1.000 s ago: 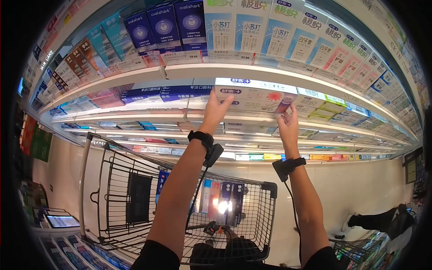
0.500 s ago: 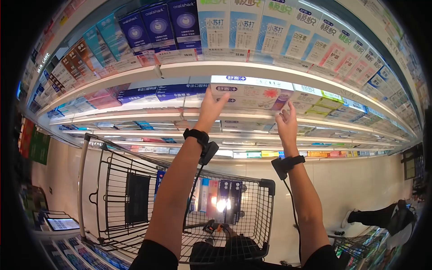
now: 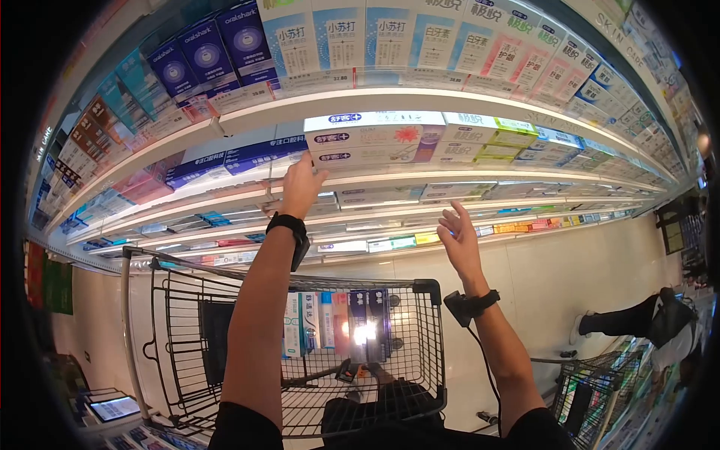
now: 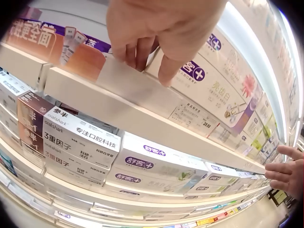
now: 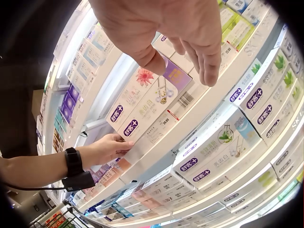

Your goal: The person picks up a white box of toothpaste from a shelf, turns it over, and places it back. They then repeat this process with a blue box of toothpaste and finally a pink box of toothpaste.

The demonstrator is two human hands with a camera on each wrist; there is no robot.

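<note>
A stack of white toothpaste boxes with purple logos, a pink flower print and a purple right end sits on the second shelf. My left hand is at the stack's left end, its fingers beside the end and its thumb at the front face. In the left wrist view the left hand partly covers the front corner of a box. My right hand is off the shelf, lower right of the stack, fingers loosely bent and holding nothing. The right wrist view shows this right hand overlapping the purple end.
Dark blue boxes lie left of the stack, green-and-white ones to the right. Upright toothpaste boxes line the shelf above. A wire shopping cart below holds several boxes. Another person stands at the right.
My right hand has moved off the boxes' right end, downward and away from the shelf. The left hand stays at their left end. The view has shifted right.
</note>
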